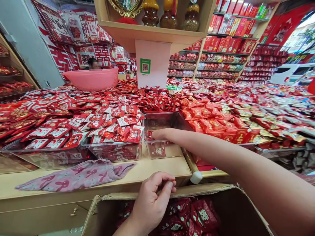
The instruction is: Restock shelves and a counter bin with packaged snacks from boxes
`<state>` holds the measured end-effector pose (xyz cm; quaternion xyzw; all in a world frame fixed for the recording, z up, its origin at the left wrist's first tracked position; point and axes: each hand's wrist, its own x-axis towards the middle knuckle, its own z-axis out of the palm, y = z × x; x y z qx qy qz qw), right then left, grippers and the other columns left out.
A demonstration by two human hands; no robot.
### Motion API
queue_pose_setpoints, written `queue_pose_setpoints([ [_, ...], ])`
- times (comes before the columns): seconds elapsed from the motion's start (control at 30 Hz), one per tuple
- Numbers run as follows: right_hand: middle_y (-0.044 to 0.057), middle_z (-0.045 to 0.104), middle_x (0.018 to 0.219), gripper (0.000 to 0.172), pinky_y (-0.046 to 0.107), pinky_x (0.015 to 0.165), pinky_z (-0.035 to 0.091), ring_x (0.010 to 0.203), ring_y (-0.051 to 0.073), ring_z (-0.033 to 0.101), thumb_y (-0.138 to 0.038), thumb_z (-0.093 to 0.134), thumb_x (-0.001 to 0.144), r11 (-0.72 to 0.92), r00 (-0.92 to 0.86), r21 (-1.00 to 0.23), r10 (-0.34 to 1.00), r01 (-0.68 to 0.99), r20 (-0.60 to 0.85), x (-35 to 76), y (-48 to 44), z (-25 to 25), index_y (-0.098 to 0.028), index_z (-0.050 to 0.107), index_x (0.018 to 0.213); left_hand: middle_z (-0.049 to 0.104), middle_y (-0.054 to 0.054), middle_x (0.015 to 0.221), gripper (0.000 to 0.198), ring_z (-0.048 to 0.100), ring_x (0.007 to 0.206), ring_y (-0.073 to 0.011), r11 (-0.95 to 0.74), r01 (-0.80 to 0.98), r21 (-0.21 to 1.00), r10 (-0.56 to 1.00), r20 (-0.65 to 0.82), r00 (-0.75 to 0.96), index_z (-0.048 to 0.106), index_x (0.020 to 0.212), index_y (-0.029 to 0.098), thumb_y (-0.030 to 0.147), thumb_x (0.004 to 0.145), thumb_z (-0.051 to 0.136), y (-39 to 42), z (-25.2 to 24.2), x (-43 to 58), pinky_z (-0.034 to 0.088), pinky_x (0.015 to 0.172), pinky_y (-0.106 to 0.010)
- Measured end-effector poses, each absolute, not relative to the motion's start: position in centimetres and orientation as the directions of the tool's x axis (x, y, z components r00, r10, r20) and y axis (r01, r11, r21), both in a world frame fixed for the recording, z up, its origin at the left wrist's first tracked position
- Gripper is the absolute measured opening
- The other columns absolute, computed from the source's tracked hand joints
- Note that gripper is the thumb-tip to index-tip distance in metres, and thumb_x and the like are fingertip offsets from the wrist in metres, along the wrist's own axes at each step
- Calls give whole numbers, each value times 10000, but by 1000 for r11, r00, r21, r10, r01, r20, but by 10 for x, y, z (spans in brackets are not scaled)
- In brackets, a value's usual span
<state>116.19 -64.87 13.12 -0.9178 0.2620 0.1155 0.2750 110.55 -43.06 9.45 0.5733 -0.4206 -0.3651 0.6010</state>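
Observation:
My right hand [161, 134] reaches down into a clear plastic bin [180, 119], its fingers closed at a small dark red candy packet [150, 134] near the left wall. Part of the fingers is hidden. Another dark red packet [158, 151] shows through the bin's front wall, below the hand. Over a cardboard box [118, 196] my left hand [156, 196] is curled, thumb near the fingertips, with a hollow between them. A tiny reddish spot shows at one fingertip. Inside the box lie several dark red candy packets [203, 214] with pale flowers and characters.
Bins heaped with red and white packets [120, 123] stand at left, red packets [216, 121] at right. A pink cloth [81, 175] lies on the wooden counter edge [147, 170]. A pink basket [98, 80] and a white post [157, 75] under a shelf stand behind.

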Motion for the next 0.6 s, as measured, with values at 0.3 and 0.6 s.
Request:
queue_pose_setpoints([
  [0.3, 5, 599, 742, 260, 204, 703, 363, 778, 113, 547, -267, 455, 744, -827, 889, -460, -433, -324, 152, 1147, -624, 181, -70, 624, 736, 611, -56, 771, 138, 596, 711, -168, 144, -268, 953, -920, 228, 319, 617, 820, 192, 244, 799, 490, -428, 98, 1110, 466, 696, -272],
  [0.6, -10, 472, 434, 287, 249, 399, 244, 388, 102, 335, -168, 368, 747, -878, 955, -397, 185, 266, 232, 1000, -516, 87, -243, 583, 572, 648, -16, 669, 195, 589, 594, -133, 174, 90, 981, -833, 98, 545, 618, 717, 173, 357, 663, 648, -432, 101, 1105, 465, 578, -223],
])
